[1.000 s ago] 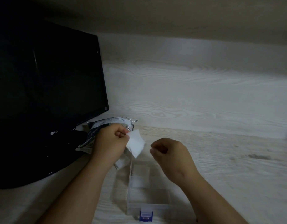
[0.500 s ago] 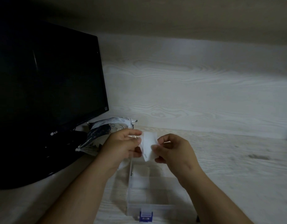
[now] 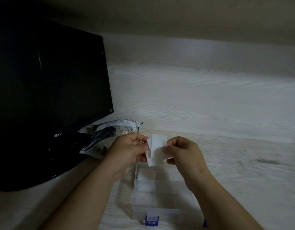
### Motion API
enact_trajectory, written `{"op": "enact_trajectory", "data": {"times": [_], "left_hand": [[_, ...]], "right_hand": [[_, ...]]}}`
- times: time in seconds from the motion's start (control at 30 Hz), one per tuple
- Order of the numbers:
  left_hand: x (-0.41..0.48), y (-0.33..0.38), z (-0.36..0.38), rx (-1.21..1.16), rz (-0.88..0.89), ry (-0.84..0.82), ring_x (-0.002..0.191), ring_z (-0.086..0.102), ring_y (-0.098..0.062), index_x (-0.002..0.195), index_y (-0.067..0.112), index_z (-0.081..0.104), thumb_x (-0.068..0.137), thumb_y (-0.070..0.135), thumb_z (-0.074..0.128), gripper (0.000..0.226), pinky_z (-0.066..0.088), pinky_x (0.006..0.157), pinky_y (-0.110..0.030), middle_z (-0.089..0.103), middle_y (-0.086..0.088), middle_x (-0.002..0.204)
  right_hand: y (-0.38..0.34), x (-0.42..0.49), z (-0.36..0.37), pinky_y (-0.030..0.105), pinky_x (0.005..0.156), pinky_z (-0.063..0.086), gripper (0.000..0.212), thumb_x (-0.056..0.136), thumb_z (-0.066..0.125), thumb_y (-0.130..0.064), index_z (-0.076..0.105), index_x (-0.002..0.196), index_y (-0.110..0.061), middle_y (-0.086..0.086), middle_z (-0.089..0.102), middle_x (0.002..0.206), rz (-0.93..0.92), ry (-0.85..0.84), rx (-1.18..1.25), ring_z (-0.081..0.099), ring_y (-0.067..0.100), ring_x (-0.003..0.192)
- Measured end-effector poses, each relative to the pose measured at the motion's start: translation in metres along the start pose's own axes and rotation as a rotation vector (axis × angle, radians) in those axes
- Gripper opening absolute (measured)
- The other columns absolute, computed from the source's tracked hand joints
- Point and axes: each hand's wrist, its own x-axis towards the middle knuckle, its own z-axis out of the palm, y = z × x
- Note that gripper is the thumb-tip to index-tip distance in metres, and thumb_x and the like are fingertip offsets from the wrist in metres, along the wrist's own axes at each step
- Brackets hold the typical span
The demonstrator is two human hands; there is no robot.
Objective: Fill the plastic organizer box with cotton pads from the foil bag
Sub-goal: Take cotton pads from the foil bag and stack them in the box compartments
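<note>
Left hand (image 3: pixel 128 150) and right hand (image 3: pixel 185 153) each pinch white square cotton pads (image 3: pixel 157 146), now fanned apart. The contents of the clear plastic organizer box (image 3: pixel 160 188) are unclear.

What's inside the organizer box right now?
The organizer box lies open, its divided cells showing. Pale patches in the left cells may be pads; too dim to tell. The left hand, right hand and the cotton pads they pinch cover its far edge.

home desk nook, lg monitor (image 3: pixel 48 90)
</note>
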Motion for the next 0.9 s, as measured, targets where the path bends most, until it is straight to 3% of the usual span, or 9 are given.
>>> {"op": "enact_trajectory", "data": {"times": [0.17, 0.3, 0.4, 0.53, 0.77, 0.9], "left_hand": [[-0.0031, 0.0022, 0.003, -0.082, 0.003, -0.019, 0.063, 0.068, -0.023, 0.091, 0.001, 0.063, 0.089, -0.013, 0.052, 0.018, 0.057, 0.055, -0.03, 0.071, -0.015, 0.08], [-0.0032, 0.0032, 0.0043, -0.116, 0.004, -0.005, 0.062, 0.068, -0.021, 0.092, 0.0, 0.064, 0.09, -0.015, 0.048, 0.022, 0.055, 0.054, -0.029, 0.068, -0.018, 0.079], [-0.0031, 0.0044, 0.0064, -0.17, -0.008, 0.004, 0.065, 0.069, -0.023, 0.091, -0.001, 0.065, 0.09, -0.009, 0.052, 0.015, 0.056, 0.054, -0.03, 0.07, -0.017, 0.079], [-0.0023, 0.0013, 0.0077, -0.082, 0.021, 0.026, 0.066, 0.068, -0.021, 0.088, 0.003, 0.065, 0.085, -0.009, 0.061, 0.014, 0.058, 0.059, -0.031, 0.068, -0.015, 0.078], [-0.0006, -0.0006, 0.0064, -0.004, 0.023, 0.054, 0.064, 0.067, -0.019, 0.088, 0.002, 0.065, 0.086, -0.01, 0.061, 0.013, 0.055, 0.055, -0.028, 0.066, -0.016, 0.078], [-0.0007, -0.0014, 0.0046, 0.051, 0.039, 0.062, 0.064, 0.067, -0.021, 0.089, 0.006, 0.068, 0.085, -0.007, 0.063, 0.014, 0.054, 0.057, -0.031, 0.07, -0.015, 0.079]], "right_hand": [[0.0013, -0.0007, 0.0003, 0.024, 0.055, 0.051, 0.013, 0.079, 0.067, -0.002, 0.064, 0.069, -0.01, 0.007, 0.067, 0.068, 0.02, -0.028, -0.049, 0.06, 0.016, 0.062], [0.0024, 0.0005, 0.0012, 0.027, 0.058, 0.057, 0.009, 0.08, 0.066, 0.001, 0.065, 0.073, -0.005, 0.009, 0.067, 0.069, 0.034, -0.004, -0.023, 0.063, 0.016, 0.057], [0.0027, 0.0001, 0.0011, 0.031, 0.061, 0.059, 0.005, 0.08, 0.067, 0.001, 0.065, 0.079, -0.003, 0.01, 0.067, 0.072, 0.037, 0.002, -0.022, 0.064, 0.016, 0.056], [0.0028, -0.0008, 0.0019, 0.028, 0.053, 0.052, 0.009, 0.083, 0.067, -0.004, 0.062, 0.088, -0.009, 0.006, 0.067, 0.076, 0.006, -0.008, -0.013, 0.062, 0.016, 0.059], [0.0063, 0.0045, 0.0016, 0.034, 0.064, 0.049, 0.013, 0.085, 0.071, -0.019, 0.066, 0.073, -0.022, -0.008, 0.066, 0.067, -0.165, 0.153, -0.056, 0.057, 0.006, 0.06], [0.0045, 0.0041, -0.0014, 0.033, 0.065, 0.049, 0.012, 0.085, 0.072, -0.018, 0.067, 0.074, -0.019, -0.006, 0.065, 0.064, -0.155, 0.096, -0.032, 0.056, 0.005, 0.057]]}}
